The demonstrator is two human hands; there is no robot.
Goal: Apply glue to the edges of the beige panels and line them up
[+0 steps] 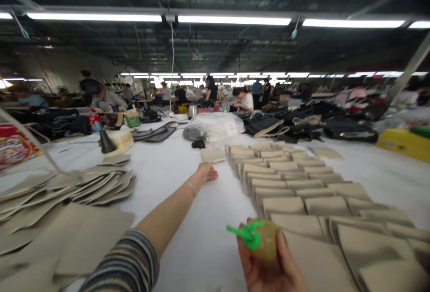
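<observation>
My right hand (262,260), low in the view, is wrapped round a small rounded squeeze bottle (268,240), brownish-yellow with a green nozzle cap that points left. My left hand (207,173) is stretched forward over the white table, its fingers extended and holding nothing that I can see. Just beyond it lies a single flat beige piece (212,155); whether the hand touches it I cannot tell. Overlapping beige folded pieces (285,204) run in rows along the right side. More beige pieces (97,225) are piled loosely at the left.
Clear plastic wrapping (215,126) sits at the back of the table (161,162). Dark bags (265,126) are heaped at the back right, near a yellow box (403,145). A black cone (106,142) stands back left, near a green box (131,119). People work farther off.
</observation>
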